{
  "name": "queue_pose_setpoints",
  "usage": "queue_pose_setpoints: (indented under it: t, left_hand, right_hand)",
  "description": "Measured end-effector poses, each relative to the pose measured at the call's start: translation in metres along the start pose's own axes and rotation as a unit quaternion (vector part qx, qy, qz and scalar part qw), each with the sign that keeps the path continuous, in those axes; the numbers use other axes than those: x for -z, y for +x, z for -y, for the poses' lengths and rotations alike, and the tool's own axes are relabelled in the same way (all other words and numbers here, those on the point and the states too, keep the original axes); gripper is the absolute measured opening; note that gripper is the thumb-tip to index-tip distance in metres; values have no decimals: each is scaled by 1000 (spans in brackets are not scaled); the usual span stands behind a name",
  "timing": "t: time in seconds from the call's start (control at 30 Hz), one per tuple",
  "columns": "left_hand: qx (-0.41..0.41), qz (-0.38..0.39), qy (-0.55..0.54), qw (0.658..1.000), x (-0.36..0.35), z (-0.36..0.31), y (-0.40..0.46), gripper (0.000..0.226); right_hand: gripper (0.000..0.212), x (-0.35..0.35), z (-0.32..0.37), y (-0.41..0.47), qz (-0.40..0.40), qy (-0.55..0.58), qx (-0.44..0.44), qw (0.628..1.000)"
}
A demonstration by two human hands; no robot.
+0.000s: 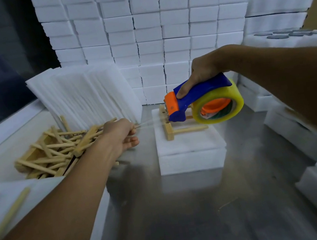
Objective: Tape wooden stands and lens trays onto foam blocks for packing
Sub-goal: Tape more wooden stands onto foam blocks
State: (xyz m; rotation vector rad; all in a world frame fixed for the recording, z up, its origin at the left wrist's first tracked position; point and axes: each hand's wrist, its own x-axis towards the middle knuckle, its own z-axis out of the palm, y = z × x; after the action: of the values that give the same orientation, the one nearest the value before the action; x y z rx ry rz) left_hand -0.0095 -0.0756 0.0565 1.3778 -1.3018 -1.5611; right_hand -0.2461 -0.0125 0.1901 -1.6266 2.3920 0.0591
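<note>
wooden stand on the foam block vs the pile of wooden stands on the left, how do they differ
The wooden stand lies alone, flat on the foam block, under the tape dispenser that the right hand holds. The pile of wooden stands is a loose tangle, pieces crossing at many angles, beside the left hand, which pinches the tape end. Both are the same pale wood.

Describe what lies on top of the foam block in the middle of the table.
A wooden stand lies on the foam block. The tape dispenser, gripped by the right hand, covers the stand's far part.
</note>
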Motion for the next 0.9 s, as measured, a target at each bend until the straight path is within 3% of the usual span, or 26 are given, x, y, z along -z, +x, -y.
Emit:
queue_pose_setpoints:
  t: [0.1,0.27,0.33,0.43,0.57,0.77,0.9]
  left_hand:
    - [-6,-1,17,1000,-1,4,-1,14]
    - [-15,-12,53,998,-10,15,4,20]
    - [-33,-34,98,994,-16,20,6,14]
    - [-60,-53,187,979,-23,29,7,29]
    - [-106,-77,288,949,-34,34,-3,17]
    - [-86,-14,281,956,-40,33,-12,18]
    - [-102,-19,281,954,-38,33,-14,12]
  right_hand:
    - [88,-5,2,3,-1,-12,-4,1000]
    - [86,-6,5,3,3,-28,-13,1000]
    - [87,-7,4,3,4,-29,-17,999]
    - [89,-10,2,3,7,-26,-24,999]
    - [94,-10,1,5,9,-17,-25,1000]
    - [78,-14,-4,10,0,-2,-26,1000]
    - [76,-15,-3,10,3,1,-27,1000]
